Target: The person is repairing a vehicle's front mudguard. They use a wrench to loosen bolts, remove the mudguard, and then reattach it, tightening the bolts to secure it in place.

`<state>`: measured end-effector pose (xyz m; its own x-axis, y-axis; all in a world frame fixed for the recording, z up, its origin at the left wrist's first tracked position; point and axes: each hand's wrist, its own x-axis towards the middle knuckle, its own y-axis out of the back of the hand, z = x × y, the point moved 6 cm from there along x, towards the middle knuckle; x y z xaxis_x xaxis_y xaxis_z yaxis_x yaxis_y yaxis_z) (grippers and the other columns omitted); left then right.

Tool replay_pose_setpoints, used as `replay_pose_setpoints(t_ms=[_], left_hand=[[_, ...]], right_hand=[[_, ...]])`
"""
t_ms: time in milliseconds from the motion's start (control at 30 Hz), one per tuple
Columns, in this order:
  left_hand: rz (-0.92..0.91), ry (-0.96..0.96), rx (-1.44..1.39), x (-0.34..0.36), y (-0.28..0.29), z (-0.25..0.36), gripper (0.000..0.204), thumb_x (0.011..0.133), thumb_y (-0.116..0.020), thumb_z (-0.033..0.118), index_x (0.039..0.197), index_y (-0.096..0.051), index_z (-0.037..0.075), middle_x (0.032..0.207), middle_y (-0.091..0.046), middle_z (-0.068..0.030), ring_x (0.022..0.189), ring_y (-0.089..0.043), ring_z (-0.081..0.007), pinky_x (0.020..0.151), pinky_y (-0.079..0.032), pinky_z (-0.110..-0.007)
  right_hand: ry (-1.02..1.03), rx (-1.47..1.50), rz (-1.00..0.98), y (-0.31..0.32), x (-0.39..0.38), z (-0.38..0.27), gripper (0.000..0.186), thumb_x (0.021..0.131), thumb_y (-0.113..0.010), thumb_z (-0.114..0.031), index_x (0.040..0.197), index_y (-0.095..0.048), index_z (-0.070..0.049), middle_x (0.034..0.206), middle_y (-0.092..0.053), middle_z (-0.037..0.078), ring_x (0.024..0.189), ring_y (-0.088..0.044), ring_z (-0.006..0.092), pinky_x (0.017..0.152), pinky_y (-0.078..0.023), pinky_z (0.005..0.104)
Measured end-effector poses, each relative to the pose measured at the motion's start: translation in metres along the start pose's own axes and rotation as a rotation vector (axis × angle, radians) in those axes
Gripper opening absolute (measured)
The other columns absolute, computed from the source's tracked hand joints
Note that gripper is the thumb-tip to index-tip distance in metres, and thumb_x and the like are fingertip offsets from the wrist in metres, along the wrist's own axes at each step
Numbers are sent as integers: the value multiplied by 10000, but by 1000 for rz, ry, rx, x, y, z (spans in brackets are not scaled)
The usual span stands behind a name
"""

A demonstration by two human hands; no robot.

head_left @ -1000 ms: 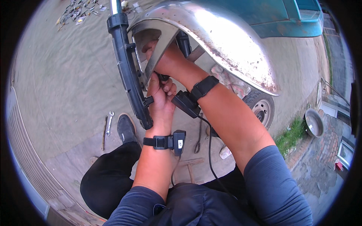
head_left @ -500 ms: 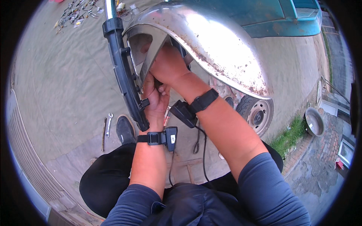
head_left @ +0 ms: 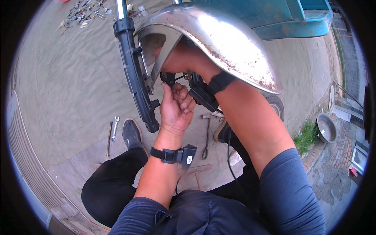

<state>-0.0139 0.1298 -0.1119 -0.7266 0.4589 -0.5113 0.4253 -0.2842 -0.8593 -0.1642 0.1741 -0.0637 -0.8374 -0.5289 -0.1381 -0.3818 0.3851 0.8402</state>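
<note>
A shiny, rust-specked metal fender (head_left: 235, 47) curves over the work, with a grey metal bracket (head_left: 167, 49) along its left side. Beside it stands a black fork leg (head_left: 135, 78) with a bright tube on top. My right hand (head_left: 178, 58) reaches up under the fender behind the bracket; its fingers are mostly hidden. Below it, my left hand (head_left: 177, 103) is raised palm up with curled fingers. Its thumb tip meets a small black part (head_left: 168, 77) under the bracket; what the fingers pinch cannot be made out.
On the ground at left lie an open-end wrench (head_left: 115, 128) and a thin rod (head_left: 109, 139). A looped metal bar (head_left: 206, 141) lies between my feet. A wheel (head_left: 275, 105) is partly behind my right arm. Scattered tools (head_left: 84, 13), a teal metal body (head_left: 290, 23) and a basin (head_left: 327, 127) surround this.
My left hand has dropped clear of the bracket and turned palm up. My right hand has gone deeper under the fender. The fender and fork leg appear shifted slightly; the wheel is more covered.
</note>
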Motion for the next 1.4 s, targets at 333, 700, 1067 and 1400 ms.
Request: replay_pose_setpoints(t_ms=[333,700,1067,1400], left_hand=[[94,-87,-59,0,-17,0,386,1080,-464,504,956,-541,146,741,-419,70,561,-348,-32,462,-267,-206],[-17,-96,-48,8,-9,1,434,1074,-439,546,926,-516,145,723,-405,54,548,-336,-58,478,-264,-234],[36,-88,89,3,-4,4,439,1072,-426,564,931,-517,158,705,-399,61,517,-334,-55,463,-273,-225],[35,-67,101,8,9,7,430,1070,-436,561,979,-569,163,707,-409,73,506,-327,-41,446,-266,-208]], right_hand=[[-211,-74,0,-5,-3,2,157,850,-626,-181,902,-704,-54,914,-720,198,839,-703,390,742,-555,484],[-428,135,213,3,-35,-3,224,863,-630,-218,924,-732,-28,891,-732,216,797,-721,409,729,-580,491],[-453,103,304,15,-51,-18,283,909,-607,-265,1000,-704,-15,976,-693,232,861,-709,403,772,-572,503],[-400,131,482,8,-60,-23,219,913,-642,-266,949,-680,-54,954,-668,179,823,-690,375,743,-562,487]])
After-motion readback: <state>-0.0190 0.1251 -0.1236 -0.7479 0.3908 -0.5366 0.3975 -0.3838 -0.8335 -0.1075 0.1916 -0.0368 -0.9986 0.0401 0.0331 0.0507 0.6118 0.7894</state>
